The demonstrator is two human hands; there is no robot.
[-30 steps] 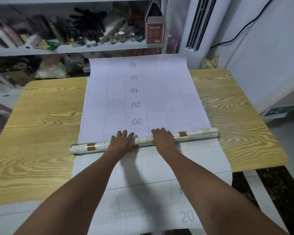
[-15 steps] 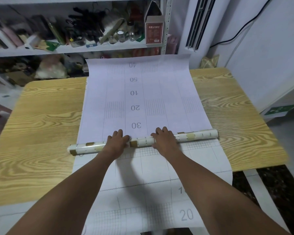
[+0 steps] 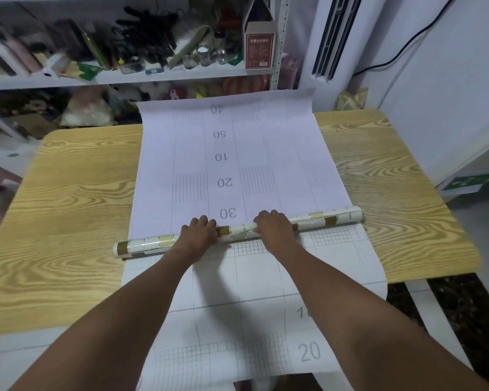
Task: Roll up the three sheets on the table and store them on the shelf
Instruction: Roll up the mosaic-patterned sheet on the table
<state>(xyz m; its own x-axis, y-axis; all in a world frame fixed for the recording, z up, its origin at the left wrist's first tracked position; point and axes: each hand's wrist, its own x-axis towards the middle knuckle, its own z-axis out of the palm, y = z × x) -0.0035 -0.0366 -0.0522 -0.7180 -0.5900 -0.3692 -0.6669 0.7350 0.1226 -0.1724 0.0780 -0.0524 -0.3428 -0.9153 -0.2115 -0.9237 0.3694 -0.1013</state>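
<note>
Wood-grain table (image 3: 68,221) carries the sheets, and the shelf (image 3: 153,76) is just behind its far edge. Top sheet (image 3: 280,153) lies backing-up, its unrolled part reaching past the far edge, so the tile face ends up outside. Grid-printed sheet (image 3: 336,263) lies under it and hangs off the near edge. Tile-pattern roll (image 3: 237,231) lies crosswise mid-table, slightly skewed. Left hand (image 3: 198,232) and right hand (image 3: 274,227) flank its middle, fingers curled over the top and gripping it, likely to keep the wrap tight and even.

- A yellow wood-grain table (image 3: 68,221) with rounded corners.
- A white numbered, gridded paper sheet (image 3: 266,165) lies along its middle and overhangs the near edge.
- A tile-patterned roll (image 3: 147,245) lies across the sheet.
</note>
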